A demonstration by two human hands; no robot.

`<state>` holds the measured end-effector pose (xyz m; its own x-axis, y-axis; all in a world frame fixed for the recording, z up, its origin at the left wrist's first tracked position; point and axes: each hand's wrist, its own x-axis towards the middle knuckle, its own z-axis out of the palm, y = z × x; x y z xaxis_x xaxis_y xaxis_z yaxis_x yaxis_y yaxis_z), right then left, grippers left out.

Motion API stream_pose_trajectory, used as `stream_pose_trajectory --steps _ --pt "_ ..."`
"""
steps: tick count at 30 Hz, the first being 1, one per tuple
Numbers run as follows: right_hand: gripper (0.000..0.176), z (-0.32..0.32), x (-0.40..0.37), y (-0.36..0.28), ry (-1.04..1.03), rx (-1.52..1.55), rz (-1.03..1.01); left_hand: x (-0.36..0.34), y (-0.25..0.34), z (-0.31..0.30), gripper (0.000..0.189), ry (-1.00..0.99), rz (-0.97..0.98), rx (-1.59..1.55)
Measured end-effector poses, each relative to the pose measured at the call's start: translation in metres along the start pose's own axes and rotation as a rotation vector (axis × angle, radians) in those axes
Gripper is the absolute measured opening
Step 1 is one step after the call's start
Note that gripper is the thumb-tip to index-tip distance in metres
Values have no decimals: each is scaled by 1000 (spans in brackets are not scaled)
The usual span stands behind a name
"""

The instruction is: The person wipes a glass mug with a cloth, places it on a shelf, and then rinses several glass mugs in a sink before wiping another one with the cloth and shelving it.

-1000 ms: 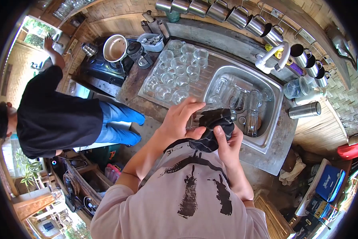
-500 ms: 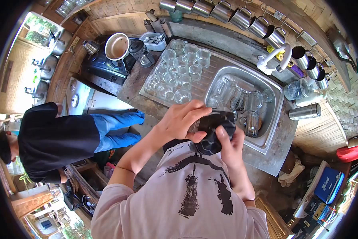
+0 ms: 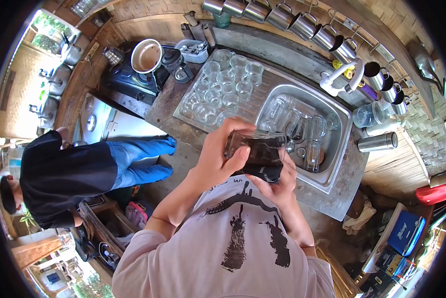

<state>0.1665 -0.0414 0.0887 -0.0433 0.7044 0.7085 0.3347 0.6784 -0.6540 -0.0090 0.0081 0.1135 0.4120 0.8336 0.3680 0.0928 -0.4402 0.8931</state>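
Observation:
A clear glass (image 3: 235, 139) lies sideways between my two hands over the sink's near edge. My left hand (image 3: 214, 156) is closed around its left end, thumb across the front. What looks like a black cloth (image 3: 262, 158) shows dark through and around the glass. My right hand (image 3: 278, 187) grips the cloth from below and the right; some of its fingers are hidden behind. Beyond my hands, several glass mugs (image 3: 226, 79) stand on the ribbed drainboard (image 3: 268, 82). More glassware (image 3: 313, 141) lies inside the steel sink basin (image 3: 343, 130).
A white faucet (image 3: 332, 82) rises behind the basin, under hanging steel mugs (image 3: 302, 26). A steel tumbler (image 3: 378, 142) lies at the right. To the left are a pot (image 3: 147, 55) on the stove, a French press (image 3: 177, 64) and a person in black (image 3: 69, 171).
The glass has turned in my hands and its clear wall now shows. My left hand has wrapped around it, while my right hand has shifted lower.

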Motion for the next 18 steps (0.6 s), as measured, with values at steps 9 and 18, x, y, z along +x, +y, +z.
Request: stream_pose_trajectory --steps 9,18 --pt "19 10 -16 -18 133 495 730 -7 -24 -5 50 2 229 352" --pt "23 9 -20 1 -150 -247 62 -22 -22 17 32 123 -474 -385"
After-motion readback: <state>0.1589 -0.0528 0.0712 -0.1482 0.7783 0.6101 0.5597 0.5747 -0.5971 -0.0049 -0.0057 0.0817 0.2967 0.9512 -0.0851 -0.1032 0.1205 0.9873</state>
